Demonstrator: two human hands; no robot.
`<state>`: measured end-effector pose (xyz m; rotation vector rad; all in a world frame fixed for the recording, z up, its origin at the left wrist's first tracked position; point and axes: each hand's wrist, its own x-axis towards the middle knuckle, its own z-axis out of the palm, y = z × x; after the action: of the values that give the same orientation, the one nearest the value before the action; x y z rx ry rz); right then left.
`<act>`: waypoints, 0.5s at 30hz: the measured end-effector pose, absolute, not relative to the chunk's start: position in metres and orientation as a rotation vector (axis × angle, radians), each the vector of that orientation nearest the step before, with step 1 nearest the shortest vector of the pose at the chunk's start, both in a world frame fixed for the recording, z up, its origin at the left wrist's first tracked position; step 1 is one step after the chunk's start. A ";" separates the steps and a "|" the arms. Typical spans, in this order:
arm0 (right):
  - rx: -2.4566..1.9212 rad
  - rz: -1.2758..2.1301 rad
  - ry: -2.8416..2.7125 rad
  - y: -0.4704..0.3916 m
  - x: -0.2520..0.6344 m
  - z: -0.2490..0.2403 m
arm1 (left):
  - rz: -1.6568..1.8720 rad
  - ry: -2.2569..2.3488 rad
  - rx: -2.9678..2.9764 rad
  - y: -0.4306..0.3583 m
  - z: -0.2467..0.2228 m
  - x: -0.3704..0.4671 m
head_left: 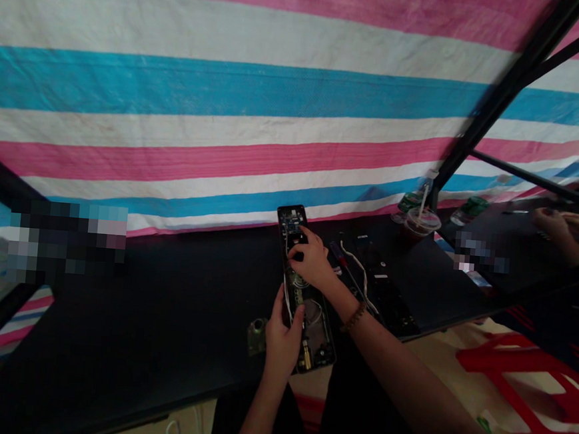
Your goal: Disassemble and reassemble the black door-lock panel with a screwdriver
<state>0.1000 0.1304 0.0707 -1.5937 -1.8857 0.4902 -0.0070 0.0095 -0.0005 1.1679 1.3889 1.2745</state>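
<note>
A long black device casing lies open on the dark table, with circuit boards, white wires and a brass-coloured part inside. My left hand grips its lower left side, thumb over the inner edge and fingers along the outside. Over the upper half is my right hand, its thumb and index finger curled together at the casing's left edge, other fingers extended toward the top board. Anything between those fingertips is too small to tell. A small greenish plate lies left of my left hand.
Right of the casing are a red-handled screwdriver, a white cable and a dark panel. Farther right stand a cup with a straw and bottles. Another person's hands are at the far right, above a red stool.
</note>
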 end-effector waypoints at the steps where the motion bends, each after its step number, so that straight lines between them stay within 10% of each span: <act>1: -1.597 0.497 -1.889 0.131 0.100 0.071 | 1.280 1.382 1.170 0.010 -0.001 -0.007; 15: -1.502 0.561 -1.907 0.131 0.106 0.071 | 1.288 1.358 1.200 0.008 0.003 -0.007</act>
<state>0.1062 0.1314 0.0705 -1.5024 -1.9069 0.5607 -0.0067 0.0085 0.0027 1.1995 1.3577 1.2878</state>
